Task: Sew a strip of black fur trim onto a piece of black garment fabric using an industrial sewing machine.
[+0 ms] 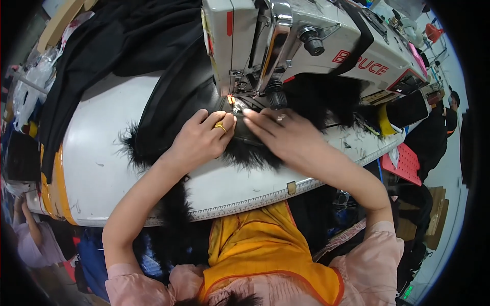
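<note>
A black garment piece with smooth fabric [176, 104] and a fluffy fur edge [250, 155] lies under the needle of a white sewing machine [232, 43]. My left hand [201, 136], a yellow ring on one finger, is closed on the fabric just left of the lit needle area, fingers bent and thumb tucked in. My right hand [288, 135] lies flat over the fabric on the other side, slightly blurred, its fingers stretched toward the presser foot [236, 103]. The cloth right beneath both palms is hidden.
The white table [107, 143] has a measuring tape [240, 205] along its front edge. More black cloth [138, 38] is heaped at the back left. A red perforated tray [402, 163] hangs beyond the right edge. Other people [38, 237] are at the far left and far right.
</note>
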Demonstrator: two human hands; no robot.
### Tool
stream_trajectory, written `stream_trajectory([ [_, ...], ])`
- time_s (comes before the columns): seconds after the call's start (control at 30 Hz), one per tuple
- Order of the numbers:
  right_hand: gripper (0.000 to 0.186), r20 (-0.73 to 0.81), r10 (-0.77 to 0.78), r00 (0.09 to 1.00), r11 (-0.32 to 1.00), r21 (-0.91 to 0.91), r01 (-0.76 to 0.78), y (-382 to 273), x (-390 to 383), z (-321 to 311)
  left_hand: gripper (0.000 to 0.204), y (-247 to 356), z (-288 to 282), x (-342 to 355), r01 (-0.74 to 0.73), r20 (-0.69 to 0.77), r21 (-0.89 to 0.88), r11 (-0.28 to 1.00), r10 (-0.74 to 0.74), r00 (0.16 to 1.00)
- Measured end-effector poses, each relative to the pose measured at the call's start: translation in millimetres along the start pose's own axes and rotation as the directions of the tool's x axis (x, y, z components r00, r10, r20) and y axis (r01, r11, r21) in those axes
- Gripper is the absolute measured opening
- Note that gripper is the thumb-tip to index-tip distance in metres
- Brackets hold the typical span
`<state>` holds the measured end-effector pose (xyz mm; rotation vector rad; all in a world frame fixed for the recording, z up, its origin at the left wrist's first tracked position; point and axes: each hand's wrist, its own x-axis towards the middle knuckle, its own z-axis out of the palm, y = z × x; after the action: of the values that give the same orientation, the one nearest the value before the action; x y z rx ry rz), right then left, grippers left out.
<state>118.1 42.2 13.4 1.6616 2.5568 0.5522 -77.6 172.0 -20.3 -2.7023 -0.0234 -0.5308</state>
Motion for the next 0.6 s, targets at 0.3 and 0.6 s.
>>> stream_trajectory([
  [0.3, 0.052, -0.034, 0.107, 0.994, 0.992, 0.077, -0.104, 5.6, 1.8, 33.7, 0.029, -33.6, 13.1, -7.2, -0.028, -0.092, -0.217, 0.976, 0.008, 0.996],
  [0.6, 0.015, -0.303, 0.213, 0.929, 0.969, 0.185, -0.162, 21.3, 2.4, 57.2, 0.027, -18.6, 9.6, 4.1, 0.114, -0.058, -0.152, 0.982, -0.123, 0.991],
])
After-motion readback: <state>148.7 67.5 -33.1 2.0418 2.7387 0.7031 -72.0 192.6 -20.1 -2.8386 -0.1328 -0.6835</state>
